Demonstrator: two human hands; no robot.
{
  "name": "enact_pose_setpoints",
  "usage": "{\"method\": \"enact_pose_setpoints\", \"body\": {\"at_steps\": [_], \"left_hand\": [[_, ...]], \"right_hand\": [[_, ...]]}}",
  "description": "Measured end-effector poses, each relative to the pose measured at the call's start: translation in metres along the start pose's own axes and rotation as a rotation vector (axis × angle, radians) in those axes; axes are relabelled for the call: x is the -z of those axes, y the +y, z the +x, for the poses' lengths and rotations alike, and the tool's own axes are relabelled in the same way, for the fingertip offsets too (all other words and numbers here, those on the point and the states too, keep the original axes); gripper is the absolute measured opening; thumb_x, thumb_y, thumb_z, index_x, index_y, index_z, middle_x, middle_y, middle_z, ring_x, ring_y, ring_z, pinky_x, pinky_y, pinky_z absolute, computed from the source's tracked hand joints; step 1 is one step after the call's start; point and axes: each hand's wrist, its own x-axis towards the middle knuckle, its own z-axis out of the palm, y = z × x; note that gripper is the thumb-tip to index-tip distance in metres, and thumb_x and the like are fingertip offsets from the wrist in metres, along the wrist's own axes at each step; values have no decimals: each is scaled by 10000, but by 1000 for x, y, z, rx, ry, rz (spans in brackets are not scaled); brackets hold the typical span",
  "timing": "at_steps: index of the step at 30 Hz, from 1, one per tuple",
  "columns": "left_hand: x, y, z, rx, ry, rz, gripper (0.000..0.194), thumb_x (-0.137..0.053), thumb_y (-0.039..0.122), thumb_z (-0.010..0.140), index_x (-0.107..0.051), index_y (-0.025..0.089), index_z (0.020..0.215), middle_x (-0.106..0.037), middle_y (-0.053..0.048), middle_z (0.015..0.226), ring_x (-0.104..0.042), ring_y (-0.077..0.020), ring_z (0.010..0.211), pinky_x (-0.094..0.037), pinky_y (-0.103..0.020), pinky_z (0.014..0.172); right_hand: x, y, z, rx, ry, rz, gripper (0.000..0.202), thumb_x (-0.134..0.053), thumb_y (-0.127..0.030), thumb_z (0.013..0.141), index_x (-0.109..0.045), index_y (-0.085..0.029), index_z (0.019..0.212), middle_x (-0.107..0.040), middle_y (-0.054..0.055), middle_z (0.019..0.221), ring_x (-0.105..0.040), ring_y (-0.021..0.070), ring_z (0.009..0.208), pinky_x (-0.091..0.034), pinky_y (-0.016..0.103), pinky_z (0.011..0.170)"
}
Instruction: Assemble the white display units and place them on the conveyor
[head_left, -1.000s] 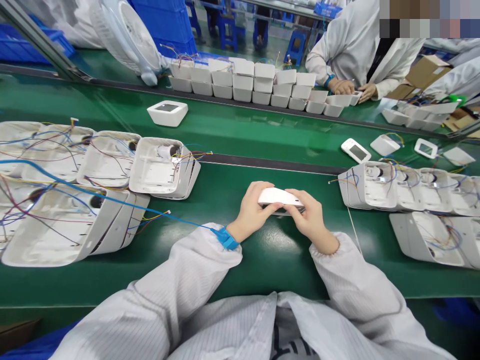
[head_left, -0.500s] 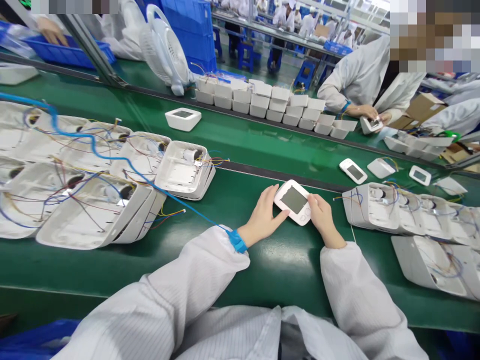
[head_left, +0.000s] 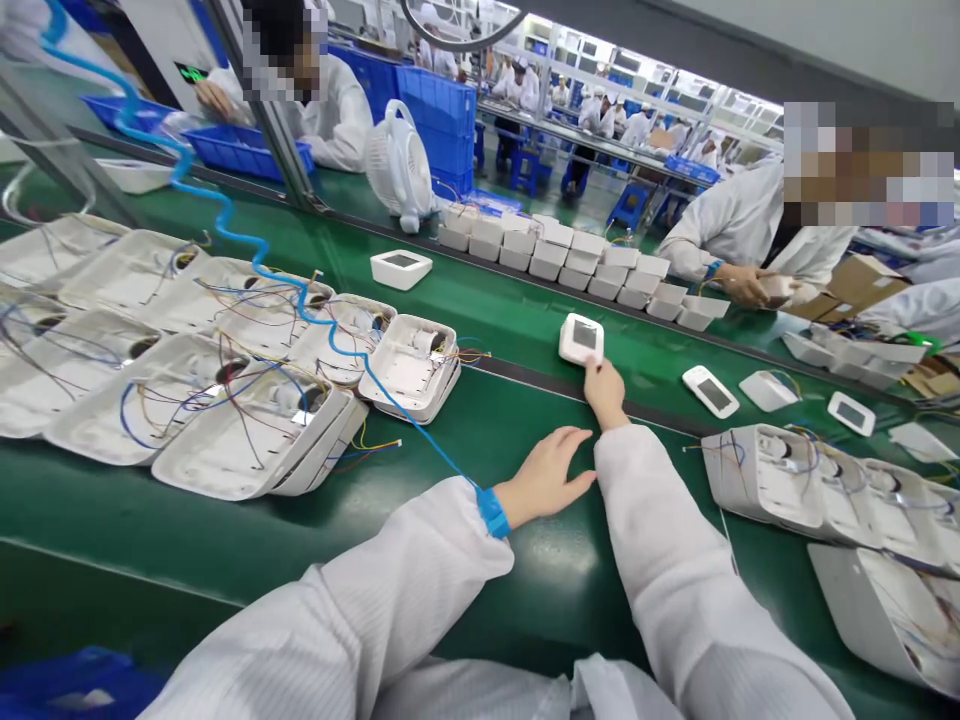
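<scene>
Gripping the lower edge of a white display unit between thumb and fingers, the right hand reaches across the dark strip dividing the green workbench in the head view. The unit lies beyond this strip, its grey screen uppermost; whether its underside touches the surface cannot be told. The left hand, fingers spread and thumb apart, holds nothing and is near the right sleeve. A blue wristband on the left wrist joins a coiled blue cord.

To the left, white plastic housings stand in two rows, hollow side up. The nearest housing contains a pale cylindrical part and coloured wires, some trailing over its rim; the end housing of the back row contains a similar cylinder. To the right, a further row of housings likewise contains cylinders and wiring, while the housing in front contains wires. Farther off, stacked white casings line the bench. The contents of the blue tray at upper left cannot be made out.
</scene>
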Motion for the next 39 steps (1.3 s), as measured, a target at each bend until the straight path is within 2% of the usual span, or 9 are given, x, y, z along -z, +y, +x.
{"method": "enact_pose_setpoints", "body": {"at_steps": [3,10,14,18,23,26,31,35,39], "left_hand": [[1,2,1,6,-31,38,517,-627,321,841,-502,189,1325,-550,-140,1347,-535,-305,1241,-443,-500,1057],[0,1,0,-33,-71,101,326,-628,302,849,-635,190,1155,-627,-117,1245,-562,-288,1196,-442,-492,1038],[0,0,0,-46,-89,118,307,-630,294,848,-653,171,1129,-632,-127,1228,-570,-286,1179,-449,-485,1024],[-1,-2,0,-55,-79,131,282,-621,307,858,-666,168,1099,-645,-125,1196,-578,-280,1160,-452,-479,1014],[-3,-3,-1,-57,-85,148,255,-616,310,864,-674,176,1073,-654,-110,1179,-575,-275,1161,-452,-477,1001],[-3,-3,0,-66,-91,156,249,-613,314,868,-676,179,1068,-655,-109,1175,-575,-274,1159,-453,-481,1000],[-3,-4,1,-76,-88,169,242,-606,301,870,-671,179,1069,-653,-110,1183,-582,-277,1150,-455,-493,997],[-3,-4,1,-75,-97,168,245,-607,297,865,-669,185,1074,-654,-112,1185,-585,-287,1148,-462,-508,988],[-3,-2,1,-43,-59,78,226,-607,292,859,-673,192,1050,-669,-103,1162,-602,-284,1130,-461,-517,997]], "right_hand": [[-6,5,-8,93,-56,-148,368,-541,-461,883,-708,-160,1013,-703,128,1006,-636,248,978,-463,363,897],[-2,11,-13,199,-81,-284,348,-455,-381,926,-754,-205,945,-732,66,887,-648,214,823,-484,337,806],[5,17,-24,258,-29,-314,362,-428,-347,953,-738,-200,1070,-715,76,1079,-628,193,987,-466,323,929],[39,41,-29,239,29,-408,344,-519,-387,914,-768,-169,1008,-547,132,1391,-427,290,1320,-348,439,1100],[99,82,-1,-137,89,-714,461,-511,-450,918,-731,-93,1108,-317,210,1547,-235,397,1439,-275,573,1116],[110,95,15,-204,63,-719,529,-512,-468,912,-682,-45,1182,-360,269,1503,-271,417,1419,-306,593,1083],[102,102,13,-188,67,-691,471,-452,-415,932,-635,-133,1262,-424,175,1497,-343,342,1387,-334,556,1079],[105,98,1,-148,164,-676,507,-441,-330,915,-536,-134,1373,-373,162,1536,-334,333,1379,-351,537,1072],[108,90,-12,36,330,-471,557,-388,-278,904,-482,-97,1422,-402,171,1518,-392,283,1361,-373,458,1092]]}}
